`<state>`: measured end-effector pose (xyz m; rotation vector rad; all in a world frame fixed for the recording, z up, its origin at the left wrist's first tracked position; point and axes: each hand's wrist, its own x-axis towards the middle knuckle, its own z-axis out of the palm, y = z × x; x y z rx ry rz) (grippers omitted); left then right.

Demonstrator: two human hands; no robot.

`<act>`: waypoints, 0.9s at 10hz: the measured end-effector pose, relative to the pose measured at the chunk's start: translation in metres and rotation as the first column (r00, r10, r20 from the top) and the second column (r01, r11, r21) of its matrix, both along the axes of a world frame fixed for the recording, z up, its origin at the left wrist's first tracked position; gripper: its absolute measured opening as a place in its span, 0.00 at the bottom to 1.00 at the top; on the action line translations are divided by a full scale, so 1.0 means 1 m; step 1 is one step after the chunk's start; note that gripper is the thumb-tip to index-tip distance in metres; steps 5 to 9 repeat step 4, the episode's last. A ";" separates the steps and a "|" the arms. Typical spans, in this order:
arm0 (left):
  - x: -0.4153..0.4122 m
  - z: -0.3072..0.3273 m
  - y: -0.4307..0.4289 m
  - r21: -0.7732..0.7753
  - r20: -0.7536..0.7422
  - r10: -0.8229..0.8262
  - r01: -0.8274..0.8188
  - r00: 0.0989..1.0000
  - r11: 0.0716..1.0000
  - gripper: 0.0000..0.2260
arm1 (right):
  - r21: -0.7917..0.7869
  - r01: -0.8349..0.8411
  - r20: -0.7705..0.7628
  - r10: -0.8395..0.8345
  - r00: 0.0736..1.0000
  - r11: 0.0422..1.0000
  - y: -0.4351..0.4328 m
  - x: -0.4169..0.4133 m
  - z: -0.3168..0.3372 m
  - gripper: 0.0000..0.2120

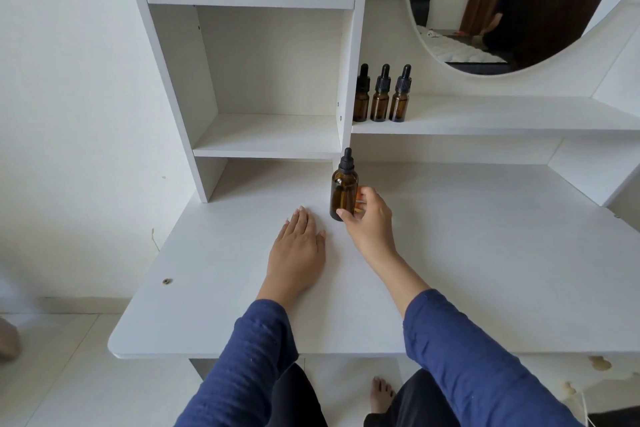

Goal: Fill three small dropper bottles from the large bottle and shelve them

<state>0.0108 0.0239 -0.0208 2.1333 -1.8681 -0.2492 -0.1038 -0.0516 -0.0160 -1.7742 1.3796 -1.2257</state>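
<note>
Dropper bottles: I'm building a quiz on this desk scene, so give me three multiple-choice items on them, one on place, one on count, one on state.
1. Where do the small bottles stand?
A. on the desk top
B. on the shelf under the mirror
C. on the floor

2. How many small bottles are there?
A. two
B. three
C. five

3. What is the right hand doing?
A. lying flat on the desk
B. holding a small bottle
C. gripping the large bottle

Answers:
1 B, they stand in a row on the shelf below the mirror.
2 B, three capped bottles show.
3 C, its fingers wrap the large bottle, upright on the desk; the left hand lies flat.
</note>
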 end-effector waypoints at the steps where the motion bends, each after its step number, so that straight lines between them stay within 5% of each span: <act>1: 0.000 0.001 0.000 -0.006 -0.002 -0.001 0.001 1.000 1.000 0.24 | -0.008 0.002 -0.005 -0.002 1.000 1.000 0.000 0.001 0.002 0.18; 9: 0.001 0.001 -0.001 -0.038 -0.025 -0.009 0.008 1.000 0.999 0.24 | 0.007 -0.005 -0.056 0.005 0.998 1.000 0.000 -0.004 0.003 0.17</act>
